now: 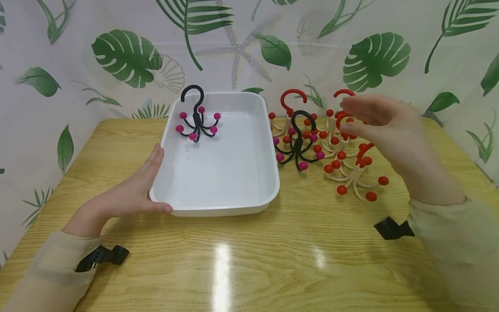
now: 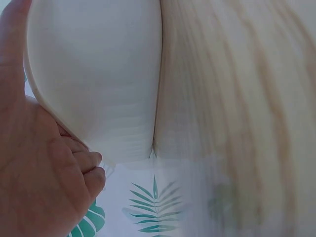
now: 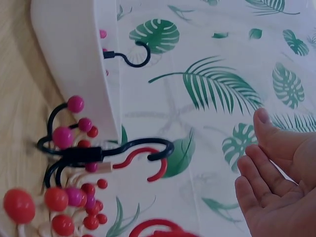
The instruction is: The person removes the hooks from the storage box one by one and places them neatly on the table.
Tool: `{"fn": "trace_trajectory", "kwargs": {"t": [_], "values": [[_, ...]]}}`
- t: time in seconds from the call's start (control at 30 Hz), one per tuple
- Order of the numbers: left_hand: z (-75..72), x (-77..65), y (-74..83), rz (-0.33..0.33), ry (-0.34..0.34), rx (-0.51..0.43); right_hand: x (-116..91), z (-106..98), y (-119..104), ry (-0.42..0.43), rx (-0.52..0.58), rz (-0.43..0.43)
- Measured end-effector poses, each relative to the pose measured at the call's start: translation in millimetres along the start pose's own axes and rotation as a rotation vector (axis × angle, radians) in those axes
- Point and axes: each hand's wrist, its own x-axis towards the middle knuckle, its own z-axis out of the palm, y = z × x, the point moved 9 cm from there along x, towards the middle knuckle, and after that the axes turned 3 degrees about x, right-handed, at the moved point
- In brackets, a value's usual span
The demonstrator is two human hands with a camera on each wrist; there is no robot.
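My left hand (image 1: 126, 190) rests against the near left corner of a white tray (image 1: 218, 212), its fingers along the side wall and thumb at the front rim. Inside the tray, a black hanger (image 1: 196, 120) with a hooked top and magenta balls on its arms stands upright. Over the hangers to the right, my right hand (image 1: 403, 138) is raised with fingers and thumb apart, nothing between them. Below it are several hangers with red hooks, cream arms and red balls, the nearest a red-hooked hanger (image 1: 361, 163). Another black hanger (image 1: 298, 145) stands beside the tray's right wall.
A wooden table (image 1: 249, 255) carries everything. Behind it hangs a leaf-patterned cloth (image 1: 241, 26). Hangers crowd together at the right, partly overlapping, and one red hook (image 1: 344, 92) is partly behind my right hand. Black straps sit on both wrists.
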Motion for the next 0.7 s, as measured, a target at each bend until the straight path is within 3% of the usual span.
{"fn": "trace_trajectory", "kwargs": {"t": [0.33,0.7], "values": [[-0.1,-0.2,0.4,0.0,0.0,-0.002,17,36,-33,-0.049,0.037,-0.053],[-0.8,-0.6,1.4,-0.005,-0.002,0.004,43,78,-52,-0.101,0.017,-0.084]]}}
